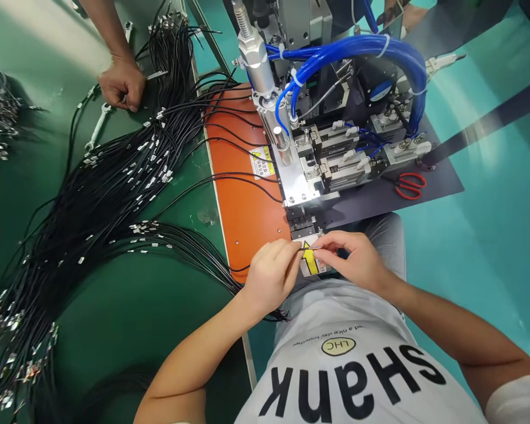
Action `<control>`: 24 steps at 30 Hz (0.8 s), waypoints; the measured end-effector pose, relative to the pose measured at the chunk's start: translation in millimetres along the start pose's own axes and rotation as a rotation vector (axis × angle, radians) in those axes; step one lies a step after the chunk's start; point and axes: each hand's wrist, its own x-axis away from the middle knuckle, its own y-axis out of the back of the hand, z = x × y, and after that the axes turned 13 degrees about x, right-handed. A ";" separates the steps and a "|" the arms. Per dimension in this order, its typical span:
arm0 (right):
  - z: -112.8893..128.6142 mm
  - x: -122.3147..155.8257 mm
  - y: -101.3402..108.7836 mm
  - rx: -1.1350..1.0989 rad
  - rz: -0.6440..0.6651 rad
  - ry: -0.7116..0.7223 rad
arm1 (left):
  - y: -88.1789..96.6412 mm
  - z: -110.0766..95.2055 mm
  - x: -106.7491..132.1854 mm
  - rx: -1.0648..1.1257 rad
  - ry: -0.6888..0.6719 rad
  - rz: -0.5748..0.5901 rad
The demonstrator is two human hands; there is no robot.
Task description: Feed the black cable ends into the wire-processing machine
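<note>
My left hand [269,271] is closed around a thin black cable [308,248], whose short end sticks out toward the right. With thumb and forefinger, my right hand [353,256] pinches the tip of that same cable. Both hands are over a label with a yellow arrow [310,262] at the front of the machine [304,182]. The cable's exact tip is too small to make out between my fingers. Other black cables [242,141] run across the orange plate [251,227] into the machine's side.
A large heap of black cables [101,194] with metal ends covers the green table [128,318]. Another person's fist [122,82] rests by a wrench [98,126]. Blue air hoses [362,47] arch over the machine. Red-handled scissors [410,186] lie right of it.
</note>
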 end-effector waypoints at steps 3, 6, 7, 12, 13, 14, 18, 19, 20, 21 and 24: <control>-1.0 -0.4 -1.6 -0.062 -0.010 -0.033 | 1.2 -7.9 -9.6 0.183 0.092 0.040; -2.6 -2.6 -3.1 -0.177 -0.006 -0.108 | 2.2 -11.6 -16.6 0.437 0.217 0.068; -3.2 -3.7 -3.2 -0.230 0.007 -0.142 | 1.9 -11.6 -17.6 0.509 0.259 0.062; -4.9 -8.9 -2.0 -0.409 0.074 -0.214 | -3.1 -9.4 -18.4 0.708 0.384 -0.059; -4.7 -9.7 -1.8 -0.417 0.087 -0.211 | -3.8 -9.5 -18.9 0.750 0.403 -0.069; -4.3 -10.4 -1.7 -0.420 0.102 -0.207 | -4.1 -9.8 -19.7 0.796 0.425 -0.075; -1.4 -11.8 -2.7 -0.391 0.129 -0.198 | -3.0 -10.0 -25.0 0.942 0.519 -0.084; -0.5 -11.8 -2.9 -0.379 0.126 -0.200 | -2.7 -9.4 -26.1 0.961 0.537 -0.087; 0.5 -11.7 -3.1 -0.364 0.123 -0.200 | -2.5 -8.6 -26.9 0.977 0.552 -0.091; 1.6 -11.4 -3.2 -0.346 0.117 -0.201 | -2.6 -7.5 -27.3 0.994 0.567 -0.094; 4.8 -9.8 -3.3 -0.294 0.101 -0.186 | -4.1 -4.4 -26.5 1.064 0.624 -0.094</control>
